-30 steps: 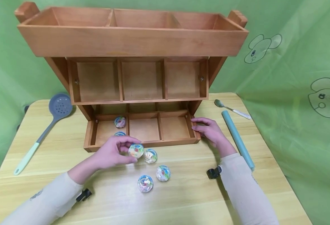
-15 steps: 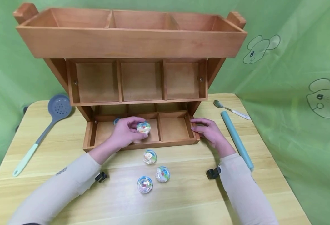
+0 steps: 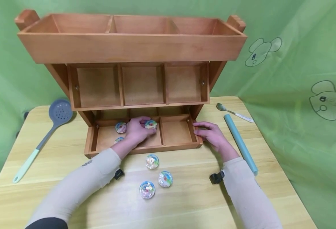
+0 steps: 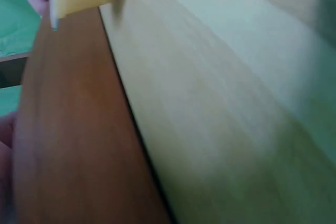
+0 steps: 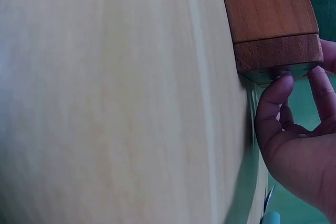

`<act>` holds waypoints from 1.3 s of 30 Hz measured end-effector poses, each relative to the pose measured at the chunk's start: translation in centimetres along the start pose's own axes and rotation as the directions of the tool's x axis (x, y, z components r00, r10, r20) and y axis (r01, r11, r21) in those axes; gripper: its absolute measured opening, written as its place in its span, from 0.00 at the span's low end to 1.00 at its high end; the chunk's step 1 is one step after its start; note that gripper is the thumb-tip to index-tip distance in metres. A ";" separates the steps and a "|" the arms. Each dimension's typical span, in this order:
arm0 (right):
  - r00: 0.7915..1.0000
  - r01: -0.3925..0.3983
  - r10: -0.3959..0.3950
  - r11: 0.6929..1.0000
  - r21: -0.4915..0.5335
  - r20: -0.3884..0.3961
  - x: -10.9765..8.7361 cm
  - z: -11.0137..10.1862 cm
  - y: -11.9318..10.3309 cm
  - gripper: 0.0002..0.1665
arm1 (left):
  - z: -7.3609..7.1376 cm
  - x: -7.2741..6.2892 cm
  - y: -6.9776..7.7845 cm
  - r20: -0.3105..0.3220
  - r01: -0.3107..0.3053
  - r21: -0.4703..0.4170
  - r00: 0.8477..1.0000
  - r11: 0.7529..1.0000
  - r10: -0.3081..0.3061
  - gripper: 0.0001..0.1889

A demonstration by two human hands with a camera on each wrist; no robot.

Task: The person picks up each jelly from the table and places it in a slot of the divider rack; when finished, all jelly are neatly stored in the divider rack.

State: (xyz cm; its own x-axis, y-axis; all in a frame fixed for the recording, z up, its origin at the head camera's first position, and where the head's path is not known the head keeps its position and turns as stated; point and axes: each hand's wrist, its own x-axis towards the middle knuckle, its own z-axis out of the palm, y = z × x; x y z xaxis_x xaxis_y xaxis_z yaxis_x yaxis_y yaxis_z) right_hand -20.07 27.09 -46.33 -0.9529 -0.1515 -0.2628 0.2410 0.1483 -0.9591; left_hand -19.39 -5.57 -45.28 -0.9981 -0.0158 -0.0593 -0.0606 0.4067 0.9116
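My left hand [image 3: 137,129] pinches a small jelly cup [image 3: 150,124] with a shiny printed lid, in the middle compartment of the wooden rack's bottom tray [image 3: 168,148]. Two similar cups lie in the left compartment: one jelly cup [image 3: 120,127] at the back and another [image 3: 118,140] partly covered by the left wrist. At the tray's right end, the fingertips of my right hand [image 3: 211,133] rest against the end board [image 5: 278,53]. Three jelly cups stand on the table in front: one [image 3: 152,161], a second [image 3: 165,178] and a third [image 3: 147,190].
Above the bottom tray rise the rack's middle tray [image 3: 143,83] and top tray [image 3: 133,47], each with three compartments. A slotted skimmer [image 3: 60,112] lies at the left. A spoon [image 3: 234,112] and a blue-green rod [image 3: 240,143] lie at the right on the table [image 3: 191,197].
My left hand has carried the jelly cup from in front of the tray, over its front board, into the middle compartment. My right hand has stayed at the tray's end.
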 end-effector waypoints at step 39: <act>1.000 0.026 -0.026 1.000 -0.008 -0.003 0.2 -0.2 0.3 0.26 | -2.2 -5.7 1.5 0.036 -0.184 -0.092 0.982 0.979 0.188 0.28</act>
State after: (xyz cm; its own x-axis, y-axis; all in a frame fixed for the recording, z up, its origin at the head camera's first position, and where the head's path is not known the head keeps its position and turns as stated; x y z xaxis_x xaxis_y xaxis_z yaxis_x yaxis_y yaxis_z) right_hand -20.20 27.26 -46.68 -0.9593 -0.1528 -0.2375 0.2147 0.1520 -0.9648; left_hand -13.77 -6.86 -42.70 -0.9907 0.0935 0.0985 0.1234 0.3169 0.9404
